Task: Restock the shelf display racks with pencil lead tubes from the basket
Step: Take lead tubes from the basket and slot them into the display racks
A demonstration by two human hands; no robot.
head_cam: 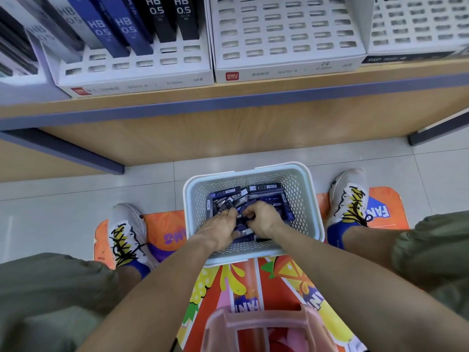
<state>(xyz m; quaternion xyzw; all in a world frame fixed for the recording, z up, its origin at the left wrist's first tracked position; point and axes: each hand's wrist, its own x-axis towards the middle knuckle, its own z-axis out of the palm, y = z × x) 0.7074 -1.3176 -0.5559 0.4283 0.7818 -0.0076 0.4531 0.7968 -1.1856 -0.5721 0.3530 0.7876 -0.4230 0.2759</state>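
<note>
A pale perforated basket (303, 189) stands on the floor between my feet, holding several dark blue and black pencil lead tubes (266, 191). Both hands are down inside it. My left hand (223, 229) curls its fingers round tubes in the pile. My right hand (261, 219) grips tubes too, one pale-ended tube showing beneath it. On the shelf above, the left white display rack (132, 69) carries several upright HB 0.5 tubes (157, 16) in its back rows. The middle rack (286, 59) and the right rack (416, 34) show only open slots.
The wooden shelf edge with a blue strip (228, 102) overhangs the floor ahead of the basket. A bright orange printed mat (253, 283) lies under my sneakers (127, 232). A pink plastic stool (261, 326) sits near the bottom edge.
</note>
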